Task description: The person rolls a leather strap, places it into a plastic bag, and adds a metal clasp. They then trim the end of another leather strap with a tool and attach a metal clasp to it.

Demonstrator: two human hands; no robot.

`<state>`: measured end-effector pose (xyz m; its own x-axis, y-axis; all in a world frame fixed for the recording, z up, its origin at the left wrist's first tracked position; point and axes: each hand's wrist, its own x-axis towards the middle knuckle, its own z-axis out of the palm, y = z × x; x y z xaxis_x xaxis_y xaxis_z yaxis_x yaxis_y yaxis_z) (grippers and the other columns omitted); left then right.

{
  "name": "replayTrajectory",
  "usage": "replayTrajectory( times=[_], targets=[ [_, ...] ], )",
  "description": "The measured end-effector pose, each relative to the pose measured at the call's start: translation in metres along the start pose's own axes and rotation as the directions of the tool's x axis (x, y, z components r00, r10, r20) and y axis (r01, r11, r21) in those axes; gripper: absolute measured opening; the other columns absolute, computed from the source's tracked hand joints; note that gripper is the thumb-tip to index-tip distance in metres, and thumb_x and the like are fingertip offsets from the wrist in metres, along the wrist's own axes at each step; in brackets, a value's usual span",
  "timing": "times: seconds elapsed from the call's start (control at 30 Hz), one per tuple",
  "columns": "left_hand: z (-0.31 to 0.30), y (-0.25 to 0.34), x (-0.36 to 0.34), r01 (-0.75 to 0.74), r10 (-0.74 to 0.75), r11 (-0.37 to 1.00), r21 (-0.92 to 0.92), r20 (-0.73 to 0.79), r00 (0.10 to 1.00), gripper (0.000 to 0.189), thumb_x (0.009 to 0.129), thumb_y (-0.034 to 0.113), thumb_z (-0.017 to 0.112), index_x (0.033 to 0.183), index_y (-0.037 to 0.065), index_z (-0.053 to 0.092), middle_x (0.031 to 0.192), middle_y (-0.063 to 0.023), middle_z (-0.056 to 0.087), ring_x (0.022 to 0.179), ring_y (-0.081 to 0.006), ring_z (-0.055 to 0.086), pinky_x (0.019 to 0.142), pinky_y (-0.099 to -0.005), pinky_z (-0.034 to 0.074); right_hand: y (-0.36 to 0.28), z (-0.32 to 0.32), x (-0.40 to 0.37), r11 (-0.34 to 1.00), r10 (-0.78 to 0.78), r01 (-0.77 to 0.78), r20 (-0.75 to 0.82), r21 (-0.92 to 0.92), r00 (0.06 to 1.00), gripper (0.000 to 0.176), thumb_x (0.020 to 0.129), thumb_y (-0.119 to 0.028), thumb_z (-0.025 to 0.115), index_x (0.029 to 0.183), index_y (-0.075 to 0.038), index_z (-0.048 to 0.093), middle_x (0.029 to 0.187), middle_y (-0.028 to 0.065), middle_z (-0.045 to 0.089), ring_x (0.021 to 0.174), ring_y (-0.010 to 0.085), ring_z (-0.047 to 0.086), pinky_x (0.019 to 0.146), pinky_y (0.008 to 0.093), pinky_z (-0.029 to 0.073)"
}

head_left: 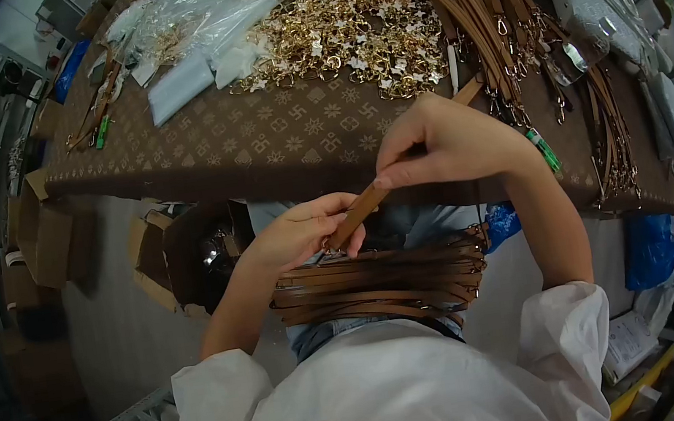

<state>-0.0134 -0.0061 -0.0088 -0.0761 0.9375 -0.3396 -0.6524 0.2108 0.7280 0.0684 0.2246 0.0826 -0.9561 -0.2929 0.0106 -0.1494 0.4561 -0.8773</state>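
A tan leather strap (357,215) runs slantwise between my two hands, just in front of the table edge. My left hand (299,234) is closed on its lower end, where a small bit of metal hardware shows by the fingers. Higher up, my right hand (452,144) pinches the strap between thumb and fingertips. Part of a strap also sticks out past the right wrist, over the table. Across my lap lies a thick bundle of brown straps (373,287) with metal ends, directly below the hands.
A heap of gold-coloured clasps with pale charms (355,25) covers the table's (260,140) back middle. Clear plastic bags (183,86) lie left of it. More brown straps (490,11) with metal clips hang towards the right edge. An open cardboard box (190,255) stands below left.
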Motion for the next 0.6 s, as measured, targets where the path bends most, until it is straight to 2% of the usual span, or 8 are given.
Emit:
replayTrajectory(
  times=[0.07, 0.13, 0.2, 0.33, 0.4, 0.43, 0.5, 0.6],
  targets=[
    [-0.002, 0.001, -0.003, 0.01, -0.009, 1.0, -0.03, 0.039, 0.999, 0.034, 0.098, 0.017, 0.039, 0.125, -0.003, 0.043, 0.084, -0.0095, 0.056, 0.068, -0.0138, 0.054, 0.063, -0.0244, 0.044, 0.005, -0.002, 0.01, 0.966, 0.067, -0.061, 0.017, -0.25, 0.998, 0.017, 0.076, -0.015, 0.071, 0.077, 0.001, 0.067, 0.067, 0.0087, 0.063, 0.056, 0.018, 0.057, 0.054, 0.0288, 0.043],
    [-0.006, 0.003, -0.009, -0.026, 0.024, 0.986, -0.162, -0.012, 1.0, 0.032, 0.099, 0.019, 0.037, 0.121, -0.003, 0.045, 0.076, -0.0074, 0.052, 0.058, -0.0113, 0.047, 0.055, -0.023, 0.039, 0.013, -0.003, 0.009, 0.945, 0.053, -0.056, -0.018, -0.324, 0.998, 0.017, 0.075, -0.015, 0.071, 0.078, 0.001, 0.067, 0.068, 0.0093, 0.064, 0.056, 0.0197, 0.057, 0.054, 0.0296, 0.044],
    [-0.008, 0.003, -0.01, -0.045, 0.042, 0.995, -0.084, -0.031, 0.999, 0.032, 0.099, 0.02, 0.036, 0.12, -0.003, 0.046, 0.074, -0.0067, 0.05, 0.055, -0.0105, 0.043, 0.053, -0.0228, 0.037, 0.025, 0.0, 0.009, 0.915, 0.04, -0.059, -0.056, -0.399, 0.998, 0.017, 0.075, -0.016, 0.071, 0.08, 0.0, 0.067, 0.069, 0.0099, 0.064, 0.057, 0.0214, 0.058, 0.055, 0.0305, 0.045],
    [-0.012, 0.01, -0.01, -0.095, 0.095, 0.993, 0.065, 0.0, 0.995, 0.03, 0.099, 0.02, 0.039, 0.118, -0.001, 0.048, 0.073, -0.0045, 0.049, 0.058, -0.0097, 0.04, 0.053, -0.0214, 0.036, 0.037, 0.014, -0.002, 0.806, -0.158, 0.011, -0.198, -0.592, 0.967, 0.026, 0.075, -0.024, 0.071, 0.091, -0.004, 0.065, 0.08, 0.0083, 0.06, 0.068, 0.025, 0.059, 0.061, 0.0346, 0.048],
    [-0.014, 0.011, -0.013, -0.131, 0.129, 0.989, 0.068, 0.038, 0.991, 0.028, 0.098, 0.018, 0.04, 0.118, 0.0, 0.048, 0.074, -0.005, 0.05, 0.059, -0.01, 0.042, 0.054, -0.0218, 0.036, 0.034, 0.022, -0.004, 0.676, -0.411, 0.117, -0.241, -0.727, 0.879, 0.027, 0.074, -0.026, 0.071, 0.09, -0.006, 0.063, 0.088, 0.0046, 0.056, 0.081, 0.0242, 0.056, 0.063, 0.0344, 0.048],
    [-0.014, 0.01, -0.014, -0.182, 0.179, 0.982, 0.06, 0.046, 0.983, 0.028, 0.098, 0.017, 0.04, 0.118, 0.0, 0.048, 0.076, -0.0056, 0.051, 0.061, -0.0103, 0.043, 0.055, -0.0221, 0.037, 0.036, 0.023, -0.005, 0.673, -0.406, 0.095, -0.259, -0.733, 0.876, 0.027, 0.074, -0.026, 0.071, 0.09, -0.006, 0.063, 0.088, 0.0046, 0.056, 0.081, 0.0242, 0.056, 0.063, 0.0344, 0.048],
    [-0.01, 0.007, -0.017, -0.176, 0.172, 0.977, 0.124, 0.044, 0.984, 0.027, 0.097, 0.015, 0.041, 0.118, 0.0, 0.048, 0.077, -0.0063, 0.052, 0.063, -0.011, 0.045, 0.056, -0.0229, 0.037, 0.042, 0.025, -0.004, 0.555, -0.429, 0.166, -0.11, -0.815, 0.896, 0.027, 0.071, -0.031, 0.068, 0.081, -0.007, 0.061, 0.087, 0.0043, 0.051, 0.084, 0.0225, 0.051, 0.066, 0.0317, 0.048],
    [-0.002, -0.003, -0.023, -0.181, 0.184, 0.963, 0.202, 0.003, 0.983, 0.03, 0.094, 0.02, 0.047, 0.115, -0.002, 0.048, 0.077, -0.0116, 0.056, 0.061, -0.0129, 0.051, 0.054, -0.0227, 0.04, 0.041, 0.034, -0.001, 0.428, -0.561, 0.149, -0.132, -0.892, 0.817, 0.017, 0.068, -0.024, 0.06, 0.074, -0.008, 0.057, 0.079, 0.0022, 0.05, 0.079, 0.0198, 0.05, 0.063, 0.028, 0.047]
  ],
)
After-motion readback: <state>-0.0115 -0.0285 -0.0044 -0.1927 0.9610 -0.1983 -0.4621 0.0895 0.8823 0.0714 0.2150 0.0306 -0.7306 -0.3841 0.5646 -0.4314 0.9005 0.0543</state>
